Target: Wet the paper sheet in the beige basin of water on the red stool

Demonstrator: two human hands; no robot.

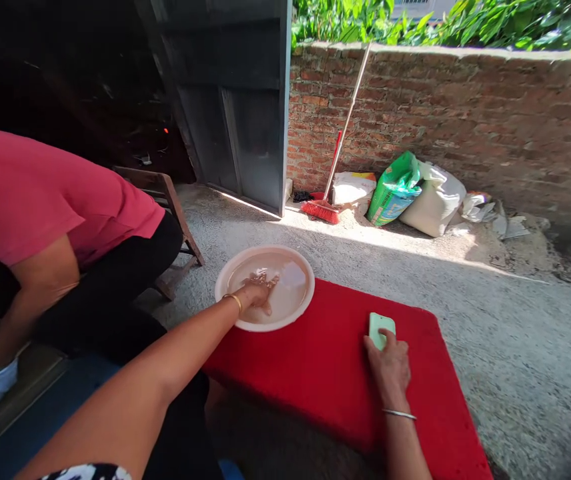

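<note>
My left hand (257,294) is dipped in a white basin (310,293) of cloudy water. Its fingers look spread and partly under the surface, and nothing shows in them. The basin stands on the far left end of a red-covered bench (325,373). My right hand (390,363) is closed around the lower part of a flat, pale green rectangular thing (379,325) with rounded corners, over the right side of the bench. The fingers hide its near end, and I cannot make out exactly what it is.
At the left, a person in a pink shirt (60,193) bends forward beside a wooden chair (165,190). A dark metal door (235,113) stands behind. By the brick wall (490,127) are a red broom (321,211), a green sack (394,190) and a white sack (438,200).
</note>
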